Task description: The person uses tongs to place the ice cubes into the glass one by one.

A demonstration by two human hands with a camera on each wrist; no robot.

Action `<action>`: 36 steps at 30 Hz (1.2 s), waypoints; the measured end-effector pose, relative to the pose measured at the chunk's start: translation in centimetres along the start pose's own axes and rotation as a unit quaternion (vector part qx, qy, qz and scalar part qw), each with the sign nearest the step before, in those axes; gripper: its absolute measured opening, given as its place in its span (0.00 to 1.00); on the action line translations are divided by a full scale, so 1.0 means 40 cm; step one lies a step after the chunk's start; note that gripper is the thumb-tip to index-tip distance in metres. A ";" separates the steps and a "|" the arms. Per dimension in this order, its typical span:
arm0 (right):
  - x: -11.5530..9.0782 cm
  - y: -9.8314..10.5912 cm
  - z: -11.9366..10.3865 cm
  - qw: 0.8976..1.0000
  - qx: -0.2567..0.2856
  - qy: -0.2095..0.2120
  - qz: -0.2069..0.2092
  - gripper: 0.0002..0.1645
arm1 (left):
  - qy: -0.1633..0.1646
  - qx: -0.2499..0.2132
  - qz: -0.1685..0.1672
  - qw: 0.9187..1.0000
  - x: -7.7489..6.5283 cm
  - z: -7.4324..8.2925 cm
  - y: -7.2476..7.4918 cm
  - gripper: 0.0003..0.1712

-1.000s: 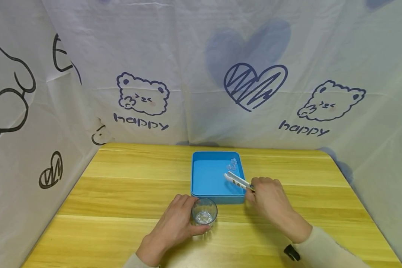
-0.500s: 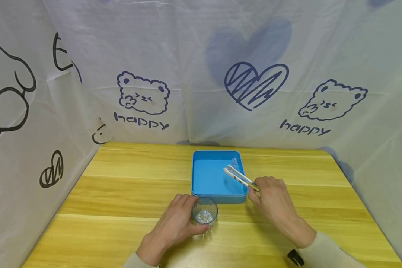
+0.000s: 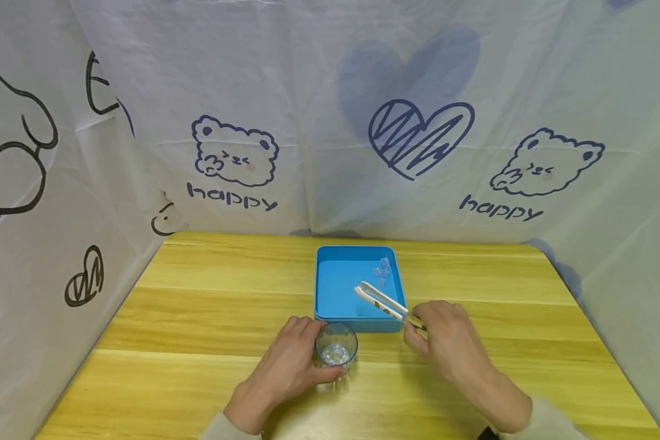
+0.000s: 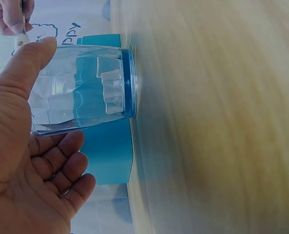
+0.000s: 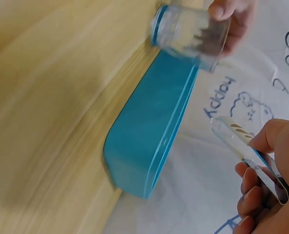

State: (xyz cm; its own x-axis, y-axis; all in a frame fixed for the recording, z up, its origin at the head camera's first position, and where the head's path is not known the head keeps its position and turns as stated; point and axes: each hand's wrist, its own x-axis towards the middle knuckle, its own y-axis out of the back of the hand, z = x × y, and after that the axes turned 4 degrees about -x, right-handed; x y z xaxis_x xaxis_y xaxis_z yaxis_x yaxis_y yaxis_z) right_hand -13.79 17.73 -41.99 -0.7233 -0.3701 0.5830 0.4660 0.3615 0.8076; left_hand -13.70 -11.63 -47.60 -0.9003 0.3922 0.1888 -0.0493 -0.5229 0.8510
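Observation:
My left hand (image 3: pixel 288 351) holds a clear glass (image 3: pixel 335 346) by its side, thumb on the near side. The glass stands upright on the table in front of the blue tray, with clear pieces like ice cubes (image 4: pixel 112 92) at its bottom. In my right hand (image 3: pixel 445 333) is a pair of white tongs (image 3: pixel 382 302) with gold marks, tips above the tray. Something clear shows at the tong tips in the right wrist view, too faint to identify surely. Several clear cubes (image 3: pixel 383 269) lie in the blue tray (image 3: pixel 338 299), toward its back right corner.
The wooden table (image 3: pixel 214 293) reaches out on both sides of the tray. White cloth (image 3: pixel 330 122) with bear and heart drawings hangs behind it and at the sides. The tray's front wall (image 5: pixel 144 131) rises close behind the glass.
The tongs have first lifted a little, then swung left and toward the glass, uncovering more of the clear cubes. My left hand and the glass have stayed in place.

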 end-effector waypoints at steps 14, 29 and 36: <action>-0.055 0.026 -0.065 0.999 0.030 0.035 -0.007 0.09 | -0.028 0.031 0.017 0.999 0.003 0.004 0.010 0.47; -0.076 0.001 -0.072 0.997 0.042 0.058 -0.005 0.08 | -0.024 0.026 0.012 0.999 0.005 0.005 0.008 0.46; -0.078 -0.007 -0.074 0.997 0.041 0.059 -0.006 0.09 | -0.022 0.023 0.012 0.999 0.005 0.005 0.009 0.46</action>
State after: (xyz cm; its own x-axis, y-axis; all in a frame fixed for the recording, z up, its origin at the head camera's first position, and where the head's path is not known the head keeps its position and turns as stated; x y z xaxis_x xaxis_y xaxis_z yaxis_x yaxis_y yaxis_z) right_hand -10.13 16.26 -43.77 -0.6605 -0.4717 0.5842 0.4107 0.4243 0.8070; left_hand -13.80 -11.58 -47.16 -0.8812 0.4135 0.2290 -0.0074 -0.4966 0.8679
